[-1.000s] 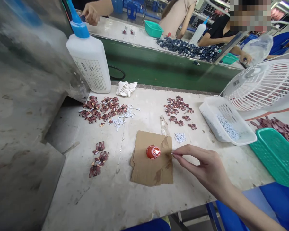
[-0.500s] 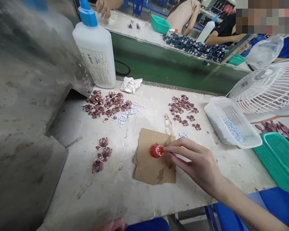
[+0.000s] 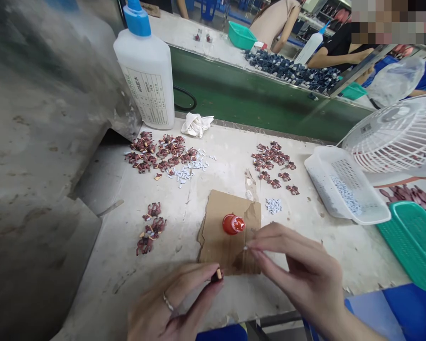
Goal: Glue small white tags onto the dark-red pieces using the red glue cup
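Near the table's front edge, my left hand pinches a small dark brown figure between thumb and fingertips. My right hand pinches a tiny white piece above the right side of a torn cardboard sheet. A small red cup with shiny red contents stands on the cardboard, touched by neither hand. Little white pieces lie in a pile right of the cardboard. Brown figures sit in a left cluster, a right cluster and a small group.
A white bottle with a blue cap and a crumpled tissue stand at the back. To the right are a white basket, a green basket and a fan. Grey metal borders the left. People sit beyond the green partition.
My left hand has come up from the bottom edge with a brown figure in its fingers. My right hand has moved from the red cup down and slightly right. The view has shifted a little.
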The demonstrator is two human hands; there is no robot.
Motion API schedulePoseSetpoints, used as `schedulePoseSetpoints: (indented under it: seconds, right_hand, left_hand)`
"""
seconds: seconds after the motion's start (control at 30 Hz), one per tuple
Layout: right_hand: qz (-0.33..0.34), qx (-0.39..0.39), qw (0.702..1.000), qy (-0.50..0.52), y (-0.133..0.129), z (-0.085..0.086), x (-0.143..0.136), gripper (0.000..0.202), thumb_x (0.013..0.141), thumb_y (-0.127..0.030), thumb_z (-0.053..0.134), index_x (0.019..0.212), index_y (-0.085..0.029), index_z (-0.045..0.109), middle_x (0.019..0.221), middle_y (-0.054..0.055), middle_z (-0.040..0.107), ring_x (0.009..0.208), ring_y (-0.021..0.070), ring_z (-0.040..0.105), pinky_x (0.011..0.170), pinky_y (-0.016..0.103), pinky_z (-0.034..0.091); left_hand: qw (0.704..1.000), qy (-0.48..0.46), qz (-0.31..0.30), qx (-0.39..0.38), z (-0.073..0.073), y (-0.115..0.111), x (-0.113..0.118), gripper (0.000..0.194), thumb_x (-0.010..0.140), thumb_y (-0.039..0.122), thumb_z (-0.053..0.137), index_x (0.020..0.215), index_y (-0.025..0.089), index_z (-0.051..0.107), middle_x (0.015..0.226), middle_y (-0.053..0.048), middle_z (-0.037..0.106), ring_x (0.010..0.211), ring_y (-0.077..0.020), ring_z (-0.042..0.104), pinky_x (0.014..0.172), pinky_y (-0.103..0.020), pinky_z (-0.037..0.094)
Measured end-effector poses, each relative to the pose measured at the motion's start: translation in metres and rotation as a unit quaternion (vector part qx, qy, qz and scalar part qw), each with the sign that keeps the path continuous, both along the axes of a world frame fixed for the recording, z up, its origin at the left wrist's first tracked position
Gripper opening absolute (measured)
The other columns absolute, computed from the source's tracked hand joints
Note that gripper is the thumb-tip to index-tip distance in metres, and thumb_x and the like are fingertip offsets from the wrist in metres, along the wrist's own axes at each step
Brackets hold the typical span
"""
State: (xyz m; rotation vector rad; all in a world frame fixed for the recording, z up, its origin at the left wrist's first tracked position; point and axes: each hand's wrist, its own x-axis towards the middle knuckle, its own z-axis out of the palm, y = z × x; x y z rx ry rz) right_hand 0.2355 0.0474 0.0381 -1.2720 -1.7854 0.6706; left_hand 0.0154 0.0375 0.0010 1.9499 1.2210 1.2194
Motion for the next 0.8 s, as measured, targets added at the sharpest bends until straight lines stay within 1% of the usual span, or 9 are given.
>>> schedulePoseSetpoints:
  seconds: [0.07,0.17,0.3,0.4,0.53,0.6,0.67,0.73,0.8]
  right_hand:
    - [0.01,-0.023,0.999,0.045,-0.006,0.002,-0.009,0.031,0.089,0.0,0.067,0.103,-0.026,0.078,0.09,0.005,0.078,0.08,0.0194,0.075,0.066,0.031,0.064]
    - [0.017,-0.039,0.996,0.084,-0.009,0.003,-0.018,0.031,0.087,0.001,0.067,0.101,-0.024,0.079,0.09,0.006,0.079,0.085,0.0208,0.077,0.069,0.032,0.067]
    - [0.03,-0.052,0.994,0.092,-0.007,0.002,-0.02,0.026,0.087,0.001,0.068,0.099,-0.019,0.079,0.09,0.006,0.079,0.082,0.0168,0.077,0.071,0.026,0.065]
    - [0.029,-0.056,0.993,0.098,-0.007,-0.001,-0.02,0.023,0.087,0.001,0.068,0.098,-0.017,0.079,0.089,0.006,0.079,0.081,0.0147,0.076,0.072,0.024,0.064]
    - [0.037,-0.054,0.993,0.101,-0.009,-0.004,-0.019,0.023,0.088,0.001,0.068,0.1,-0.017,0.078,0.089,0.005,0.077,0.082,0.013,0.076,0.074,0.021,0.063]
    - [0.048,-0.043,0.995,0.082,-0.01,-0.004,-0.017,0.023,0.089,0.001,0.068,0.102,-0.016,0.077,0.092,0.005,0.077,0.085,0.0127,0.076,0.075,0.02,0.064]
    - [0.07,-0.023,0.997,0.038,-0.012,-0.004,-0.014,0.023,0.092,0.0,0.066,0.108,-0.012,0.076,0.098,0.009,0.076,0.09,0.0129,0.076,0.079,0.018,0.064]
    - [0.095,0.009,0.995,-0.024,-0.015,-0.002,-0.01,0.023,0.096,-0.001,0.061,0.114,-0.008,0.074,0.106,0.013,0.076,0.099,0.0141,0.076,0.087,0.017,0.063]
    - [0.12,0.047,0.988,-0.084,-0.017,0.0,-0.006,0.024,0.099,-0.002,0.057,0.119,-0.004,0.071,0.11,0.016,0.076,0.111,0.0165,0.073,0.097,0.02,0.061]
  left_hand:
    - [1.0,-0.022,-0.008,-0.009,-0.001,0.0,0.007,0.03,0.088,0.007,0.072,0.112,0.025,0.065,0.1,0.011,0.077,0.085,-0.0006,0.074,0.091,-0.002,0.054]
    - [0.998,-0.045,-0.019,-0.031,0.0,-0.001,0.012,0.032,0.087,0.004,0.071,0.11,0.025,0.066,0.101,0.011,0.076,0.088,0.0003,0.073,0.092,-0.002,0.053]
    - [0.996,-0.068,-0.033,-0.037,-0.002,-0.004,0.013,0.038,0.083,0.001,0.073,0.114,0.023,0.065,0.104,0.008,0.075,0.093,-0.003,0.073,0.091,-0.008,0.057]
    - [0.996,-0.073,-0.034,-0.031,-0.003,-0.004,0.013,0.041,0.081,-0.002,0.074,0.115,0.021,0.066,0.104,0.007,0.075,0.094,-0.0031,0.072,0.091,-0.008,0.057]
    - [0.997,-0.063,-0.034,-0.024,-0.001,-0.002,0.014,0.04,0.082,-0.001,0.073,0.114,0.021,0.065,0.104,0.007,0.075,0.093,-0.0024,0.072,0.091,-0.008,0.057]
    - [0.999,-0.046,-0.021,-0.013,-0.001,-0.001,0.014,0.037,0.083,0.0,0.074,0.112,0.021,0.066,0.101,0.008,0.075,0.09,-0.0005,0.072,0.092,-0.005,0.054]
    - [1.0,-0.026,-0.011,-0.003,0.0,-0.001,0.013,0.034,0.084,0.003,0.075,0.111,0.023,0.067,0.1,0.009,0.075,0.088,0.0005,0.072,0.093,-0.003,0.052]
    - [1.0,-0.006,-0.018,0.002,0.0,-0.001,0.011,0.032,0.085,0.007,0.075,0.112,0.024,0.067,0.101,0.009,0.076,0.088,-0.0004,0.073,0.094,-0.004,0.053]
    - [0.999,0.002,-0.036,0.001,-0.001,0.0,0.009,0.032,0.085,0.009,0.075,0.113,0.024,0.067,0.103,0.009,0.076,0.09,-0.0023,0.074,0.093,-0.006,0.056]
